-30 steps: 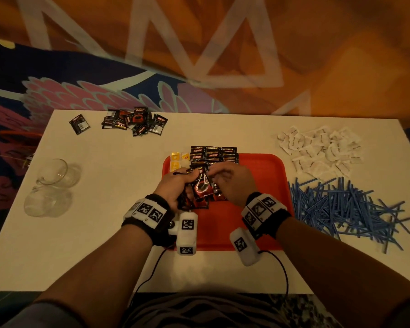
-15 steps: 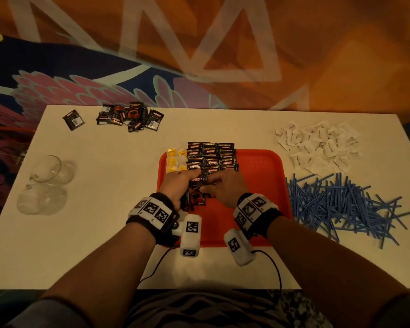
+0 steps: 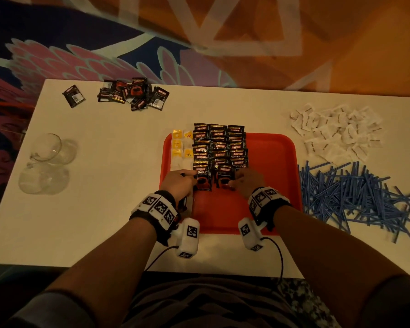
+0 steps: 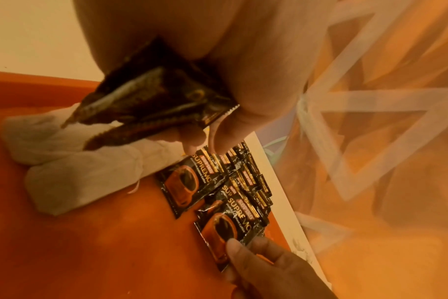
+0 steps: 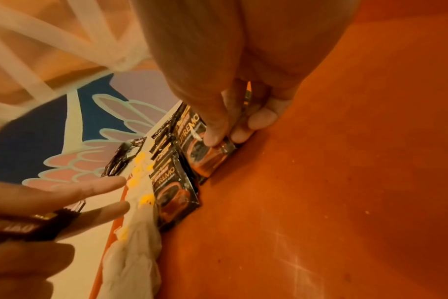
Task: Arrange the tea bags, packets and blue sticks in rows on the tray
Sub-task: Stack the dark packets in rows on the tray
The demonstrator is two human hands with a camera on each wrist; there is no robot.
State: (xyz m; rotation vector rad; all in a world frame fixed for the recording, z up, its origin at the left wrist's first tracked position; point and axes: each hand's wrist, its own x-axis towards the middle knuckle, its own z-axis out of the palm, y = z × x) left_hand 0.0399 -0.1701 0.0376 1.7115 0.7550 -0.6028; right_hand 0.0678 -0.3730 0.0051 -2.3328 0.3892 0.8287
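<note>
A red tray [image 3: 270, 174] holds a column of tea bags [image 3: 181, 150] at its left edge and three columns of black coffee packets [image 3: 219, 145] beside them. My left hand [image 3: 179, 183] grips a stack of spare packets [image 4: 151, 101] in its palm, and its fingertips [image 4: 192, 145] reach to the nearest packet of the left column [image 3: 202, 179]. My right hand [image 3: 246, 182] pinches the near corner of the packet [image 5: 207, 153] at the near end of the middle column, which lies flat on the tray. Blue sticks [image 3: 355, 197] lie in a heap on the table to the right of the tray.
White sachets [image 3: 336, 131] are piled at the back right. More black packets [image 3: 133, 94] lie at the back left, with one [image 3: 73, 95] apart from them. Two glass cups [image 3: 47, 147] lie on their sides at the left edge. The tray's right half is bare.
My hands were together over the bundle at mid-tray. They have drawn apart toward me, and a packet now lies at the near end of the left and middle columns.
</note>
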